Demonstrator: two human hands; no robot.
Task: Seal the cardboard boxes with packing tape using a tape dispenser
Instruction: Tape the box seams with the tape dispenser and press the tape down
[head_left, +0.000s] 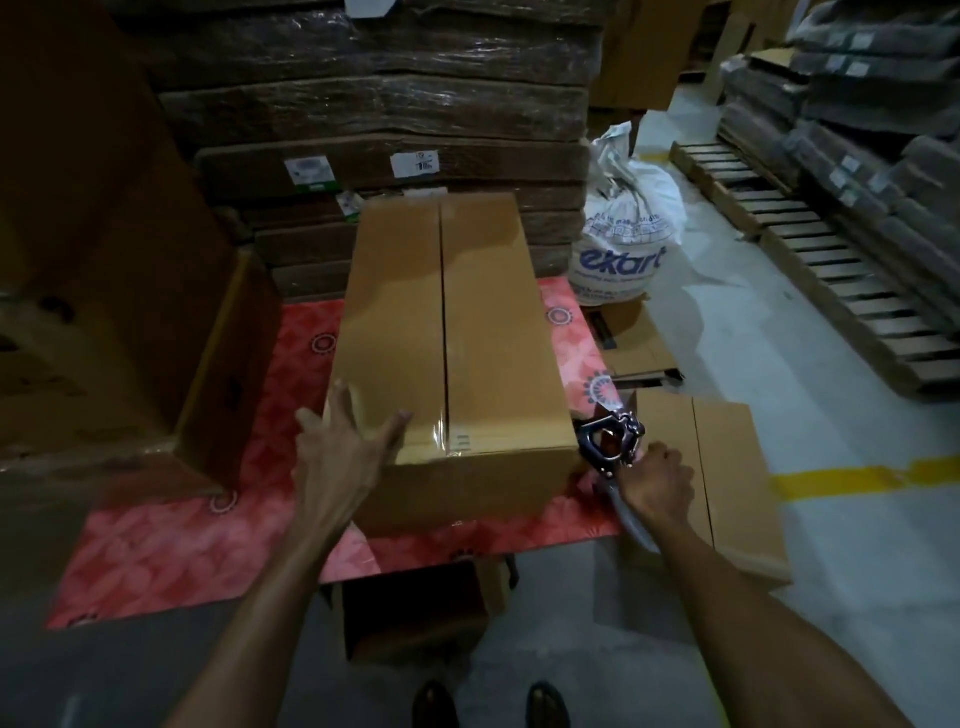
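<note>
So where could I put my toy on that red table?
Bare: the near-left part of the red table, bordered by the left hand, the box and the big carton. Crowded: the narrow right strip, where the right hand holds the tape dispenser.

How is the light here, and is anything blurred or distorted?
Head view: dim, left side almost black, floor at right brighter; glare on the tape at the near edge of the box; tape dispenser in the right hand blurred; wide lens curves the edges.

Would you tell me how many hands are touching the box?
1: the left hand rests on the cardboard box, near-left corner; the right hand grips the tape dispenser beside it.
</note>
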